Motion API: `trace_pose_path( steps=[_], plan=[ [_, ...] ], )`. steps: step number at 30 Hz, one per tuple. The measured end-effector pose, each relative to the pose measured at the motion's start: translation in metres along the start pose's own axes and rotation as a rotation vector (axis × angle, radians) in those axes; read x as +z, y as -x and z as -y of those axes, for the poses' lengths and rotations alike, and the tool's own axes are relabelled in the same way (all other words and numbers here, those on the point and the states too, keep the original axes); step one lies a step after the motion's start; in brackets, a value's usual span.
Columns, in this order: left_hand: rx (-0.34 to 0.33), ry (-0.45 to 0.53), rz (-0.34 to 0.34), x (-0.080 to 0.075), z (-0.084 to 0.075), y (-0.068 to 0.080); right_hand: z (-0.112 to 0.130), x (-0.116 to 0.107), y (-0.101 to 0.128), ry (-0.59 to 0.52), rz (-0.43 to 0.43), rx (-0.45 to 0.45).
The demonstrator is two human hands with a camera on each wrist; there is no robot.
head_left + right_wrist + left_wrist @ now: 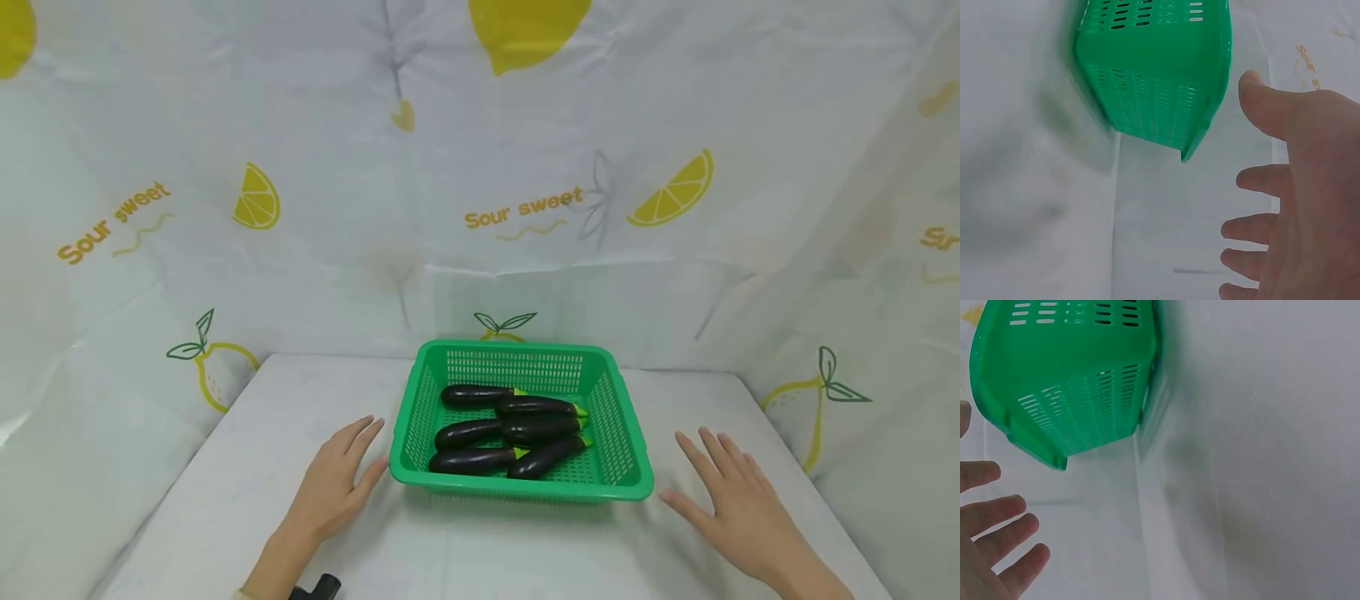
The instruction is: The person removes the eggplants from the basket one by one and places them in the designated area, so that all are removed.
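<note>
A green slotted plastic basket [517,490] stands on the white-covered table, holding several dark, glossy eggplants [476,461] with green stem ends. My left hand [330,487] is beside the basket's left side, fingers spread, its thumb close to the front left corner. In the left wrist view a gap shows between that hand [997,550] and the basket wall [1072,347]. On the other side my right hand [738,508] hovers apart from the basket with its fingers extended. The right wrist view also has the hand [1310,194] clear of the basket wall [1154,50]. Neither holds anything.
White cloth [360,283] printed with lemons and "Sour sweet" lettering hangs behind the table and at both sides. The basket's back stands near the rear cloth. A small black object [326,586] shows beneath the left wrist.
</note>
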State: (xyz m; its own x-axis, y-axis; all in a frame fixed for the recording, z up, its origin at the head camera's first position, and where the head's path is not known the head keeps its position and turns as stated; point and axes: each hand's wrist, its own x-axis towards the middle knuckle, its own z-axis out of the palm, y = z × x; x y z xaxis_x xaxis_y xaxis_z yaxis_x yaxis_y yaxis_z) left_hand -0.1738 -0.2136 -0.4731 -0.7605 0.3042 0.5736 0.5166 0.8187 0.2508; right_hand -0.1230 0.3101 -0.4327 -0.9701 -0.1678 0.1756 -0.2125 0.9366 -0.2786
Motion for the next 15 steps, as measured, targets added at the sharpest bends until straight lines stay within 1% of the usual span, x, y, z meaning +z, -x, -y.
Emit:
trace_pose_path(
  steps=[4,10,15],
  plan=[
    [-0.049,0.059,0.005,0.002,-0.006,-0.004,0.006,-0.004,-0.002,-0.028,-0.024,-0.011],
    [-0.159,0.162,0.038,0.005,-0.013,-0.010,0.016,-0.009,-0.010,-0.056,-0.111,-0.083],
    [-0.244,0.278,0.074,0.010,-0.017,-0.016,0.024,-0.015,-0.018,-0.087,-0.130,-0.117]
  ],
)
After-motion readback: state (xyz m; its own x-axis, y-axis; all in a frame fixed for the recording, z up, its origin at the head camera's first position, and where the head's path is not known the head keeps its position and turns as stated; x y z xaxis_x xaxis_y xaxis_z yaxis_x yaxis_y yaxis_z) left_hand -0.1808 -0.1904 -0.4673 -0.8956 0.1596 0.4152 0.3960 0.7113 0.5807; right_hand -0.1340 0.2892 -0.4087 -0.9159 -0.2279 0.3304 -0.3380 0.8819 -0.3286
